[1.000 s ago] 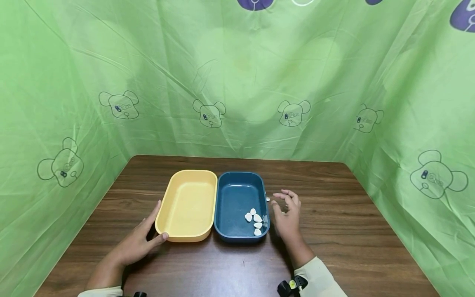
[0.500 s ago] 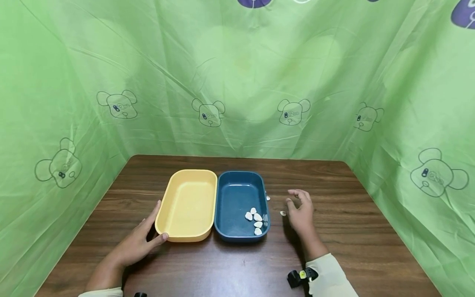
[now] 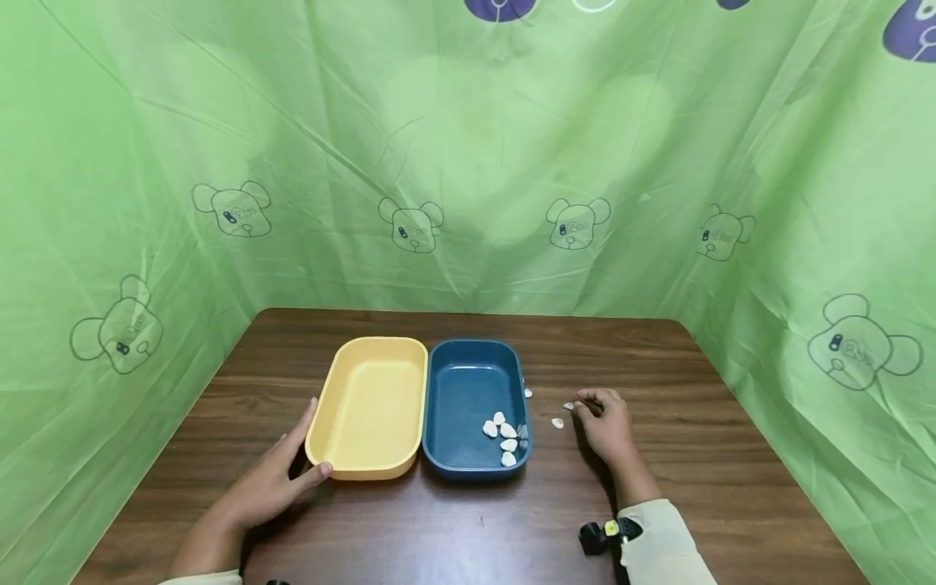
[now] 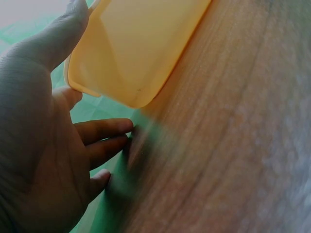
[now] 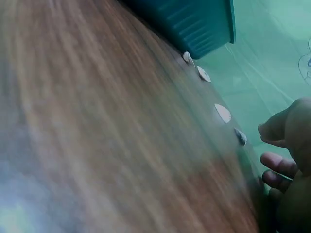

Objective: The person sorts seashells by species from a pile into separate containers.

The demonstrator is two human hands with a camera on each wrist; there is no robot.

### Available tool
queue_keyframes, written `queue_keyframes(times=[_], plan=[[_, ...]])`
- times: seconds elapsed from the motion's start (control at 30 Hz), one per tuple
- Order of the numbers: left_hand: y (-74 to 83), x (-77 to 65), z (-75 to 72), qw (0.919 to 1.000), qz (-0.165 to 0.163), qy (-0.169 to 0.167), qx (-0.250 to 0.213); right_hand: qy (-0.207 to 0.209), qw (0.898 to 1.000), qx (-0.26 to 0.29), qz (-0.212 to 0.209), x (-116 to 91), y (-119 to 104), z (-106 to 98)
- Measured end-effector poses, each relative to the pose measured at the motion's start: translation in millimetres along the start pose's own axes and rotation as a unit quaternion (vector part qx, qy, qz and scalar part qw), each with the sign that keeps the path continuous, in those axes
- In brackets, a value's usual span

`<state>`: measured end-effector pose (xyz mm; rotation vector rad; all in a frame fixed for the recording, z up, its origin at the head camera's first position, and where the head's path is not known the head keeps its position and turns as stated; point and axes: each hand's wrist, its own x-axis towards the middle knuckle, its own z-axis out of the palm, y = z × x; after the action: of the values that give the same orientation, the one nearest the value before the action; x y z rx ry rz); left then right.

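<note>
My left hand (image 3: 274, 479) rests against the front left corner of a yellow tray (image 3: 366, 470), fingers fairly straight along its side. Its thumb lies by the rim in the left wrist view. To the right, my right hand (image 3: 608, 426) is low over the table, fingers loosely bent. A small white shell (image 3: 568, 406) lies just left of its thumb tip. In the right wrist view a gap separates the thumb from a darker shell (image 5: 240, 136), and nothing shows between the fingers. Another white shell (image 3: 558, 423) lies nearer the blue tray (image 3: 477, 471).
Both trays stand side by side on the wooden table (image 3: 468, 528). Several white shells (image 3: 508, 431) lie in the blue tray's front right part. One shell (image 3: 528, 393) sits close outside its right wall. Green printed cloth (image 3: 483, 162) hangs behind and at both sides.
My right hand has moved right, away from the blue tray, and lowered towards the table. The shells beside it have come into sight. My left hand stays at the yellow tray.
</note>
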<state>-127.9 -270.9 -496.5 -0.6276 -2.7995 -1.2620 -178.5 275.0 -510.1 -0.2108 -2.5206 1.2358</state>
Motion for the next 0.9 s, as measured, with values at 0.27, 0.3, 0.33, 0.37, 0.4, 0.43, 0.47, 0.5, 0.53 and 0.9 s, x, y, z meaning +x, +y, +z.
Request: queue_keyframes(times=[0.27,0.3,0.33,0.37,0.4,0.43,0.47,0.5,0.53,0.9], plan=[[-0.6,1.4,-2.8,0.9999,-0.003,-0.002,-0.01,-0.026,0.999,-0.036,-0.008,4,2,1],[-0.6,1.8,-3.1,0.9999,-0.005,-0.001,-0.008,-0.03,0.999,-0.038,-0.004,4,2,1],[-0.7,2.2,-3.2,1.0,-0.006,-0.002,-0.004,-0.031,0.999,-0.04,-0.001,4,1,1],[-0.7,2.6,-3.0,1.0,-0.007,-0.002,-0.003,-0.032,0.999,-0.039,0.003,4,1,1],[-0.9,3.0,-2.7,1.0,-0.004,-0.002,0.001,-0.031,0.999,-0.038,0.007,4,0,2],[-0.9,3.3,-2.2,1.0,-0.004,-0.003,0.002,-0.031,0.999,-0.037,0.009,4,0,2],[-1.0,3.7,-1.6,1.0,0.0,-0.004,0.004,-0.032,0.999,-0.035,0.01,4,0,2],[-1.0,3.8,-1.0,1.0,0.0,-0.005,0.001,-0.035,0.999,-0.035,0.011,3,-1,3],[-1.0,4.0,-0.5,1.0,0.002,-0.006,-0.001,-0.038,0.999,-0.035,0.011,4,-2,3],[-4.1,1.0,0.9,0.9997,-0.006,-0.01,-0.019,-0.159,0.983,-0.038,-0.082,30,-12,12]])
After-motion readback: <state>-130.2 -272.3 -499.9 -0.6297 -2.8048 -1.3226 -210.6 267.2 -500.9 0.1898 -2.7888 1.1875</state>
